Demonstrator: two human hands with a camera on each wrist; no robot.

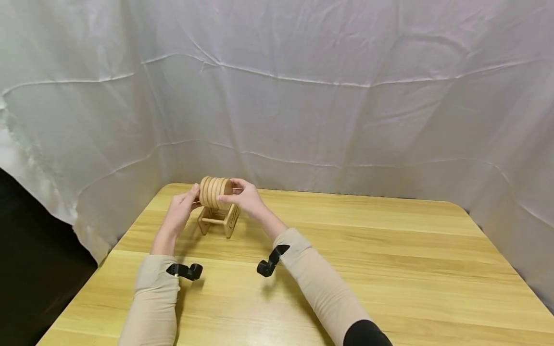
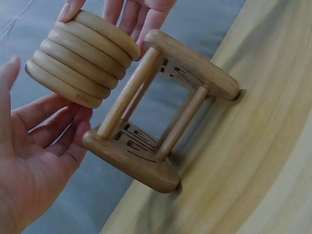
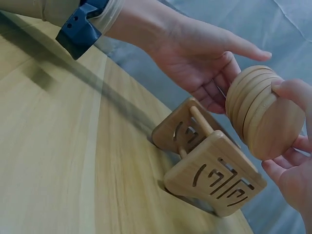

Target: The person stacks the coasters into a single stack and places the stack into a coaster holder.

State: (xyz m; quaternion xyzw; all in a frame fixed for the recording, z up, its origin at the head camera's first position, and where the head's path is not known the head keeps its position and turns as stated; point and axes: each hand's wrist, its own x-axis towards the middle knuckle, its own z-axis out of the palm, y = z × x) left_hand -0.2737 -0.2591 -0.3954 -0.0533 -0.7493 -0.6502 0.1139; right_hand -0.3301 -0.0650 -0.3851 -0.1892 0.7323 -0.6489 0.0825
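Note:
A stack of several round wooden coasters (image 1: 212,192) is held on edge just above a small wooden rack (image 1: 232,220). My right hand (image 1: 250,198) grips the stack, thumb on the near side and fingers around the far side. On the other end, the fingertips of my left hand (image 1: 176,214) touch or nearly touch the last coaster. Its thumb stands apart from the stack in the left wrist view, where the coasters (image 2: 80,58) hang beside the rack (image 2: 204,73). Cut-out slots mark the rack's end panels (image 3: 217,173), which round bars join.
The rack stands near the far left corner of the wooden table (image 1: 368,250). Behind and beside the table hangs a pale cloth curtain (image 1: 303,120). Black camera mounts (image 1: 272,260) are strapped to both forearms. A dark area (image 1: 34,269) lies beyond the left edge.

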